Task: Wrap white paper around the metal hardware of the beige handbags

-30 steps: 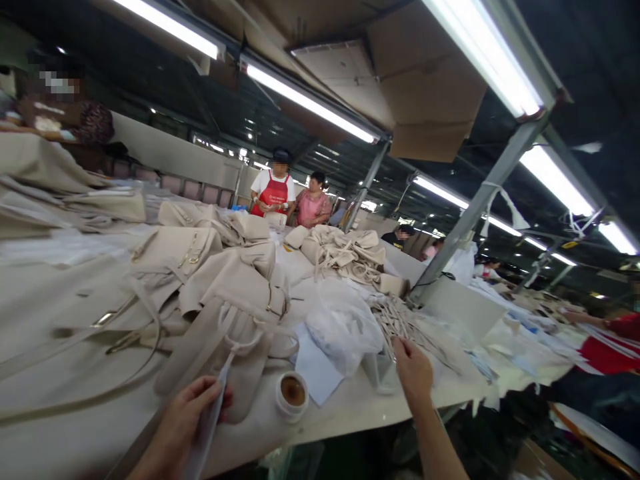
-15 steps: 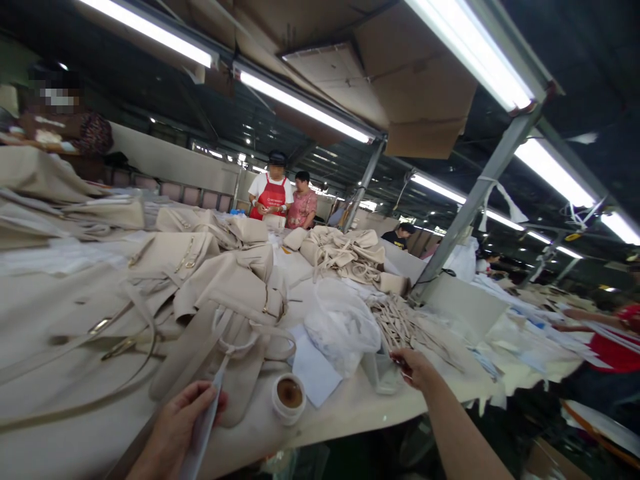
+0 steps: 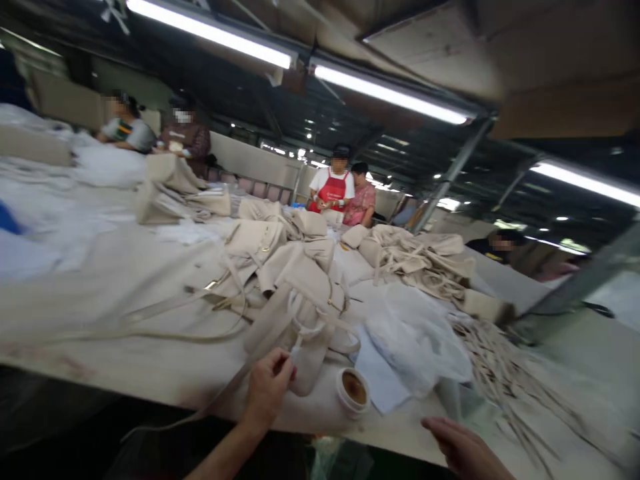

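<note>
My left hand [image 3: 273,390] is closed in a pinch at the near side of a beige bag [image 3: 313,357]; what lies between the fingertips is hidden. Just above the fingers, a pale strip hangs by the bag's looped handle [image 3: 307,328]. A thin beige strap [image 3: 215,402] trails past this hand and over the table edge. My right hand [image 3: 465,450], slightly blurred, is at the front edge with fingers stretched out and nothing seen in them. Between the hands stands a white tub [image 3: 353,392] with brown contents. A clear plastic container [image 3: 453,398] sits beyond the right hand.
More beige bags [image 3: 295,267] and another pile [image 3: 420,257] cover the table [image 3: 165,373]. A clear plastic bag [image 3: 425,333], a white sheet [image 3: 383,377] and bundled thin straps [image 3: 505,373] lie to the right. Several people work beyond, one in a red apron [image 3: 334,190].
The view has swung left, so the scene sits further right. My right hand has come away from the clear container and its fingers have straightened. My left hand is nearer the bag.
</note>
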Tool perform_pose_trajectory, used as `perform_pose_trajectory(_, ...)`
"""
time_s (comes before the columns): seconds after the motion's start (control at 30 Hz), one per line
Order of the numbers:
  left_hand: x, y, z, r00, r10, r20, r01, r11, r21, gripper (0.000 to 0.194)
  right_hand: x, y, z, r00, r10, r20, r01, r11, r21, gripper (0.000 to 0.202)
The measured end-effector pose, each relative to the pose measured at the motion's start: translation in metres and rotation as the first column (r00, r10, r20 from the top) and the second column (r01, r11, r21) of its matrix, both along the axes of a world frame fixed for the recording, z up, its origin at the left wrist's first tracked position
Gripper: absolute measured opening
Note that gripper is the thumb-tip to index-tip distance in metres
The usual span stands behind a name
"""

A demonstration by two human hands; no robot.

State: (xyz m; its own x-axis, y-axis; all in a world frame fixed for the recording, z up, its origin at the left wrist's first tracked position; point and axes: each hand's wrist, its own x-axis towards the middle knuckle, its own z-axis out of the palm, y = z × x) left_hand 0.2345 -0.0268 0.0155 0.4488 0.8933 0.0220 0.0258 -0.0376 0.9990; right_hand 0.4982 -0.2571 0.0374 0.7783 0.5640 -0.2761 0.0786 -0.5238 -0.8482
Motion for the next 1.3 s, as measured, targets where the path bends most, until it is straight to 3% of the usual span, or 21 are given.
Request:
perform_pose_trajectory(0.07, 0.000, -0.001, -0.003, 0.993, 0.065, -0.098, -0.047, 0.984, 0.169, 0.022, -0.045, 0.042, 0.014, 0.969, 0.187, -0.159, -0.171, 0.979, 0.108, 0.041)
perform_pose_trajectory(0.17, -0.002, -0.003, -0.004, 0.967, 0.151, -0.206, -0.074, 0.937, 0.341, 0.020, -0.114, 0.106, 0.041, 0.873, 0.483, -0.072, -0.469, 0.870, 0.149, 0.035)
perform_pose_trajectory(0.27, -0.006, -0.005, -0.002, 0.970, 0.129, -0.207, -0.031, 0.907, 0.421, 0.021, -0.152, 0.154, 0.050, 0.858, 0.513, 0.016, -0.510, 0.848, 0.144, 0.031)
perform_pose_trajectory(0.4, -0.012, -0.005, -0.003, 0.992, 0.047, -0.115, 0.008, 0.901, 0.435, 0.022, -0.152, 0.181, 0.038, 0.868, 0.481, 0.125, -0.495, 0.856, 0.147, 0.029)
perform_pose_trajectory(0.67, -0.019, -0.006, -0.005, 0.990, 0.032, -0.135, 0.032, 0.893, 0.448, 0.023, -0.148, 0.183, 0.031, 0.861, 0.504, 0.067, -0.508, 0.857, 0.083, 0.032)
perform_pose_trajectory(0.77, -0.018, -0.004, 0.000, 0.999, -0.010, -0.035, 0.021, 0.954, 0.301, 0.019, -0.149, 0.180, 0.029, 0.866, 0.491, -0.100, -0.479, 0.870, 0.119, 0.032)
perform_pose_trajectory(0.83, -0.016, -0.002, 0.005, 0.999, -0.025, 0.033, 0.025, 1.000, 0.000, 0.013, -0.149, 0.178, 0.026, 0.845, 0.491, -0.210, -0.472, 0.871, 0.136, 0.028)
perform_pose_trajectory(0.9, -0.013, -0.001, 0.008, 0.993, -0.030, 0.113, 0.064, 0.946, -0.317, 0.011, -0.148, 0.176, 0.023, 0.827, 0.503, -0.250, -0.480, 0.864, 0.151, 0.024)
perform_pose_trajectory(0.97, -0.011, -0.002, 0.010, 0.982, -0.018, 0.187, 0.106, 0.877, -0.469, 0.015, -0.149, 0.175, 0.019, 0.821, 0.513, -0.250, -0.488, 0.858, 0.159, 0.021)
perform_pose_trajectory(1.13, -0.011, -0.005, 0.006, 0.972, 0.025, 0.234, 0.097, 0.862, -0.497, 0.026, -0.151, 0.180, 0.002, 0.845, 0.490, -0.213, -0.458, 0.869, 0.186, 0.028)
perform_pose_trajectory(1.23, -0.011, -0.004, 0.000, 0.974, 0.041, 0.225, 0.074, 0.875, -0.479, 0.033, -0.151, 0.183, -0.009, 0.929, 0.370, -0.024, -0.358, 0.912, 0.201, 0.032)
perform_pose_trajectory(1.3, -0.009, -0.003, -0.003, 0.976, 0.053, 0.209, 0.050, 0.887, -0.459, 0.039, -0.153, 0.184, -0.011, 0.939, 0.340, 0.049, -0.341, 0.905, 0.254, 0.030)
